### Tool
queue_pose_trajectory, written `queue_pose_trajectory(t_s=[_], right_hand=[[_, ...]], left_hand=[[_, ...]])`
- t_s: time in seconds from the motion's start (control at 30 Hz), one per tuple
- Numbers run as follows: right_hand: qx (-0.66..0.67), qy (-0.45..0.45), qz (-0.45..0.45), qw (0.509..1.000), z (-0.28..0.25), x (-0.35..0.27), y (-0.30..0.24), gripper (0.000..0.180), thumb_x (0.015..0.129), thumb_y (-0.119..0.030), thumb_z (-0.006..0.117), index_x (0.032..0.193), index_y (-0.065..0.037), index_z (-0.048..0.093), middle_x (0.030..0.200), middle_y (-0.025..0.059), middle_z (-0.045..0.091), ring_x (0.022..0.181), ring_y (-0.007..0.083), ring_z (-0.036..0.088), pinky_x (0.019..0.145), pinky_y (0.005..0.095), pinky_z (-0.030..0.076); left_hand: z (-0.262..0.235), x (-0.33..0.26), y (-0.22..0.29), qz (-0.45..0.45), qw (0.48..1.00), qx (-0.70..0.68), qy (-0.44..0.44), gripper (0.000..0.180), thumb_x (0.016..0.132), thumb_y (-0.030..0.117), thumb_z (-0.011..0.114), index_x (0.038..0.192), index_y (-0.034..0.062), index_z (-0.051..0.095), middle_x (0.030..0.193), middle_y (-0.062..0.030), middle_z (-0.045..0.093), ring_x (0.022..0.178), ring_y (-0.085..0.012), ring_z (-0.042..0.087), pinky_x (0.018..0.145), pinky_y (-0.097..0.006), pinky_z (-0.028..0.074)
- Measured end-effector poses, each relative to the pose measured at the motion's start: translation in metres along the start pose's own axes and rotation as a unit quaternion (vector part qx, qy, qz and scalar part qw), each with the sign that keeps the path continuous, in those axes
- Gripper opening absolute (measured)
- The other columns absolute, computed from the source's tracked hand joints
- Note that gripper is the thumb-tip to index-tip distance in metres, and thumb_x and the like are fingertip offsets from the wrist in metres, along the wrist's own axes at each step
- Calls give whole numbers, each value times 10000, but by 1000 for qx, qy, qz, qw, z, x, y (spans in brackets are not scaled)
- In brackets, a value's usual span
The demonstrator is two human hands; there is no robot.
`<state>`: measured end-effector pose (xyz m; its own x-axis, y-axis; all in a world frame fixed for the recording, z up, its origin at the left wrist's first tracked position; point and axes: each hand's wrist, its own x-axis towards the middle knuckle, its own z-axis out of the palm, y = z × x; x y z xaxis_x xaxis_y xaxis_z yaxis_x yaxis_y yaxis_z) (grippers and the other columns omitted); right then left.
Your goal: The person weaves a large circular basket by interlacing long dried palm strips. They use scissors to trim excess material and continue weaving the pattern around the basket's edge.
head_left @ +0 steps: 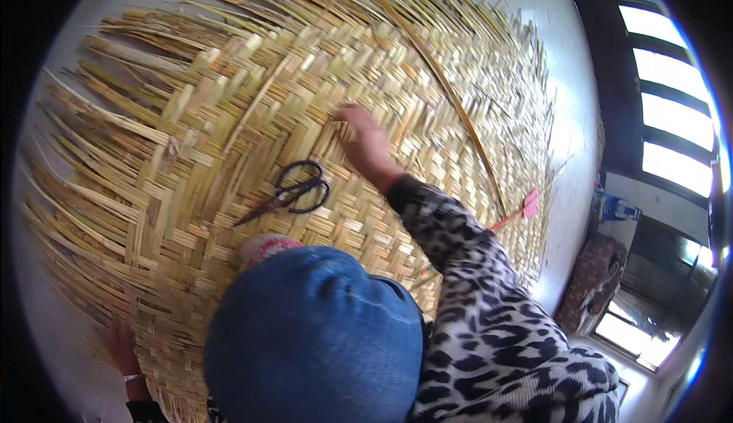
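Note:
A large woven mat (313,87) of flat yellow-green split strips lies on the floor beneath me. My right hand (365,142), in a leopard-print sleeve, is over its middle. The fingers curl down at the weave and are smeared by motion, so whether they grip a strip is unclear. At the lower left, my left hand (122,347) lies flat at the mat's edge, its fingers stretched along the strip ends. Scissors (289,192) with dark loop handles rest on the mat between my hands, their blades pointing lower left.
My blue-clad knee (313,339) hides the lower middle, beside a red-and-white patterned sock (269,247). A long brown strip (439,72) crosses the mat. A red stick with a pink end (528,205) lies at right. Loose strip ends (99,110) fan out at left.

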<state>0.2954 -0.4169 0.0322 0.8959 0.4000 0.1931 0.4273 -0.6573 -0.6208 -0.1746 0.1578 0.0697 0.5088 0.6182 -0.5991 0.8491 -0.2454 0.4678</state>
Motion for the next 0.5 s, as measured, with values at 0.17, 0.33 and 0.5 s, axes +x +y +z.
queue_pose_trajectory(t_s=[0.17, 0.33, 0.5], right_hand=[[-368, 159, 377, 835, -196, -220, 131, 354, 801, -206, 728, 1084, -30, 609, 1084, 213, 620, 1087, 393, 546, 933, 441, 439], [-320, -45, 758, 567, -232, -399, 192, 1069, 754, -794, 495, 1313, 116, 485, 1265, 325, 552, 1253, 386, 503, 1053, 384, 386], [-221, 9, 809, 544, -205, -416, 262, 1011, 737, -812, 511, 1169, 95, 619, 1185, 281, 622, 1206, 354, 559, 1030, 392, 419]], left_hand=[[20, -7, -101, 46, 997, -50, 21, 314, 943, 177, 578, 1204, 2, 580, 1105, -93, 618, 967, -181, 613, 748, -300, 523], [18, -16, -51, 158, 964, 203, -66, 332, 963, 188, 551, 1214, -30, 566, 1160, -165, 614, 1050, -258, 609, 870, -378, 515], [24, -27, -14, 51, 985, 131, -97, 378, 975, 231, 543, 1240, -37, 564, 1198, -188, 613, 1085, -317, 609, 929, -419, 486]])
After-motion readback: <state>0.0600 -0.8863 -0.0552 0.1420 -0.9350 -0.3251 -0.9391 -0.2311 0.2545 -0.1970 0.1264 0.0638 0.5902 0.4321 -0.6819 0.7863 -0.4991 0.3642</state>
